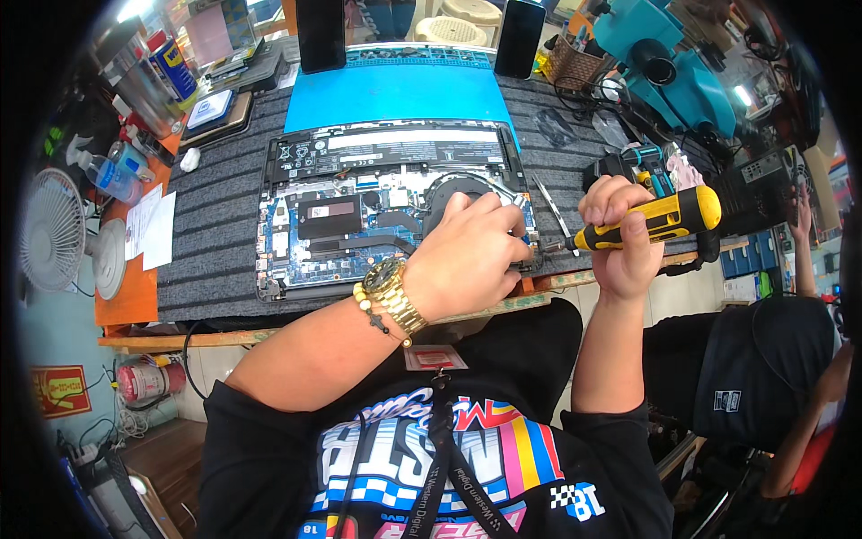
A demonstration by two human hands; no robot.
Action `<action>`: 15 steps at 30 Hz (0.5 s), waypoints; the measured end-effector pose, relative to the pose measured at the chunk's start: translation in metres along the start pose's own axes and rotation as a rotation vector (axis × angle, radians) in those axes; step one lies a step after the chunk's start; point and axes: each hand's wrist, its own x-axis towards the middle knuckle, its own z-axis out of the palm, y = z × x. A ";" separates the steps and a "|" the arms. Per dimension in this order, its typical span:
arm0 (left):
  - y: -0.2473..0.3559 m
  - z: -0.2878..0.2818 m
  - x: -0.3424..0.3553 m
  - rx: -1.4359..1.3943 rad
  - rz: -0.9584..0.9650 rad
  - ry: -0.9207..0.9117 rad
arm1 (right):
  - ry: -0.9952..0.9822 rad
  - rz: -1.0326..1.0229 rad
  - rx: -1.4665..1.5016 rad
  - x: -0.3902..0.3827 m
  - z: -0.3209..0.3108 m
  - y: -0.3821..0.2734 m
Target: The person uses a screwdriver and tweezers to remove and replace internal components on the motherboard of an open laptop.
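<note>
An opened laptop [373, 202] lies on the dark ribbed mat, its blue circuit board, long black battery [404, 154] and round cooling fan [462, 190] bare. My left hand [471, 251] rests over its right-hand part, fingers curled together at the right edge near the fan; what they pinch, if anything, is hidden. In my right hand [620, 211] is a yellow-and-black screwdriver [651, 220], held nearly level. Its shaft points left toward the laptop's right edge, close to my left fingertips. Between the laptop and my right hand lies a thin silvery tool, probably tweezers [549, 202].
Behind the laptop spreads a blue mat [395, 94], flanked by two upright phones [518, 40]. A white fan [54, 229], spray bottle [112, 175] and papers [153, 225] stand left. A teal machine [664, 67] and another tool [646, 162] sit right. Another person [763, 368] is at the far right.
</note>
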 end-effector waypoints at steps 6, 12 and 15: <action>0.001 -0.001 0.000 -0.001 -0.002 -0.002 | -0.016 -0.007 -0.002 0.000 0.002 -0.001; 0.000 0.000 0.001 0.006 0.003 0.004 | -0.003 -0.017 0.016 0.001 0.000 -0.002; 0.000 0.000 0.001 0.002 0.002 0.009 | -0.020 -0.025 0.022 0.002 -0.002 -0.002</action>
